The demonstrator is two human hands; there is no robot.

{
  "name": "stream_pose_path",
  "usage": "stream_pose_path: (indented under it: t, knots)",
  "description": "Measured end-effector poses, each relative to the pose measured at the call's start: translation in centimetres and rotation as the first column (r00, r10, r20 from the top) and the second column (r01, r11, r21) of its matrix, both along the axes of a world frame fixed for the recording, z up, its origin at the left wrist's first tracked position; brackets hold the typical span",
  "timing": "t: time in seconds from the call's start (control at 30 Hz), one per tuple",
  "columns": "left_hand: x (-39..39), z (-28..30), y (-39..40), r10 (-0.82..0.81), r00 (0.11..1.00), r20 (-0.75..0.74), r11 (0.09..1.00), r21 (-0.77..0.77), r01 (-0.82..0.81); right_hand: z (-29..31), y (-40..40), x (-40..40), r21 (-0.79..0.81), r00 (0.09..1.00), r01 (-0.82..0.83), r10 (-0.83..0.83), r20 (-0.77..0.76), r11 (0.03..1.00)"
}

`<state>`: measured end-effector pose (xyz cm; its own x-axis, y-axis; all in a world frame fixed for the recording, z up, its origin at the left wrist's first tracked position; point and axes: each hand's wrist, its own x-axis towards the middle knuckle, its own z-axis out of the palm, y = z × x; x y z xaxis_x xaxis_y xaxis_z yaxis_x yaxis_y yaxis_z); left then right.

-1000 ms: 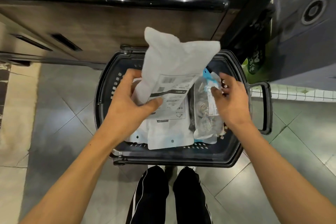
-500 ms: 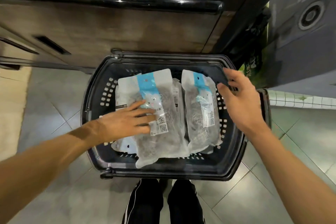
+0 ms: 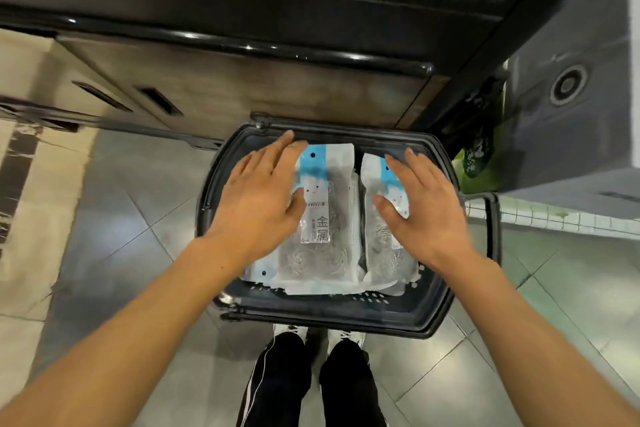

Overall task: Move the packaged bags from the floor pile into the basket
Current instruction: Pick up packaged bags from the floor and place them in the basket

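2 clear blue-labelled packaged bags (image 3: 323, 218) lie flat, side by side, inside dark perforated plastic basket (image 3: 436, 295). Left hand (image 3: 258, 204), right hand (image 3: 424, 208): fingers straight, spread over bags, likely flattening stack for room.

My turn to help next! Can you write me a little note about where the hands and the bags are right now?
Left hand: open, flat over the left bag, holding nothing.
Right hand: open, flat over the right bag, holding nothing.
Bags: both lie side by side, face up, inside the dark basket on the tiled floor; at least one more white bag peeks out beneath.
Done: these bags are in the basket.
Left: the floor pile is out of view, so I cannot tell how many remain.
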<state>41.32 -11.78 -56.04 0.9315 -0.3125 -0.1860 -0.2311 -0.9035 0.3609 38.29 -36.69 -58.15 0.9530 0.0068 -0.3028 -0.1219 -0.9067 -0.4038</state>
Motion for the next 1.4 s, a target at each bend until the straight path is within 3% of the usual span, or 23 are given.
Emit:
stream_pose_path:
  t: [0.13, 0.23, 0.4, 0.53, 0.7, 0.83, 1.03, 1.4]
  knots:
    - [-3.1, 6.1, 1.6, 0.031, 0.999, 0.020, 1.000, -0.004, -0.031, 7.0, 1.8, -1.5, 0.007, 0.999, -0.050, 0.050, 0.003, 0.999]
    - [-4.9, 12.5, 3.8, 0.164, 0.986, -0.014, 0.984, -0.070, -0.165, 14.0, 2.6, -2.5, 0.039, 0.995, -0.094, 0.092, 0.045, 0.995]
    - [-8.3, 25.0, 8.7, 0.356, 0.933, 0.049, 0.916, -0.215, -0.338, 26.5, 6.5, -3.3, 0.033, 0.965, -0.222, 0.214, 0.153, 0.975]
    - [-10.7, 32.1, 14.1, 0.467, 0.865, 0.187, 0.880, -0.194, -0.433, 34.5, 12.1, -0.8, -0.002, 0.884, -0.413, 0.402, 0.238, 0.911]
    - [-15.2, 38.0, 22.6, 0.621, 0.731, 0.283, 0.783, -0.194, -0.590, 41.4, 21.4, 0.7, -0.085, 0.716, -0.619, 0.606, 0.346, 0.781]
    - [-20.9, 41.1, 30.3, 0.756, 0.572, 0.318, 0.648, -0.232, -0.726, 44.6, 30.5, 0.0, -0.135, 0.579, -0.733, 0.715, 0.391, 0.667]
    - [-30.3, 43.2, 38.9, 0.882, 0.306, 0.359, 0.414, -0.280, -0.866, 47.0, 43.6, -3.0, -0.069, 0.458, -0.844, 0.783, 0.422, 0.532]
    - [-35.6, 43.5, 54.6, 0.930, 0.048, 0.364, 0.134, -0.213, -0.968, 47.4, 68.2, -3.5, -0.057, 0.199, -0.968, 0.882, 0.428, 0.246]
